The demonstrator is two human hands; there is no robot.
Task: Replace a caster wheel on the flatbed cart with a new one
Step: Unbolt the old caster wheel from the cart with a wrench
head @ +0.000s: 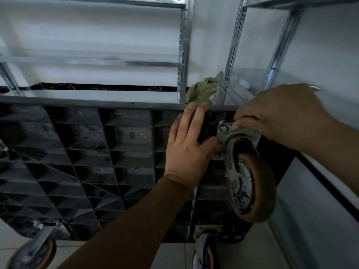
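**Hands at the caster plate**

The flatbed cart (81, 162) stands on edge, ribbed underside out; no writing is legible. Its caster wheel (252, 189) sits at the right. The left hand (188, 150) lies flat, fingers straight; the right hand (279, 117) pinches the mounting plate (225, 133).

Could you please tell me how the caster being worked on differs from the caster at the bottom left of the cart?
The top right caster has both hands at its mounting plate: the right hand holds its bolt end, the left hand rests beside it. The bottom left caster is untouched. The first shows whole; the second is cut by the frame edge. Both have brownish wheels in grimy metal forks.
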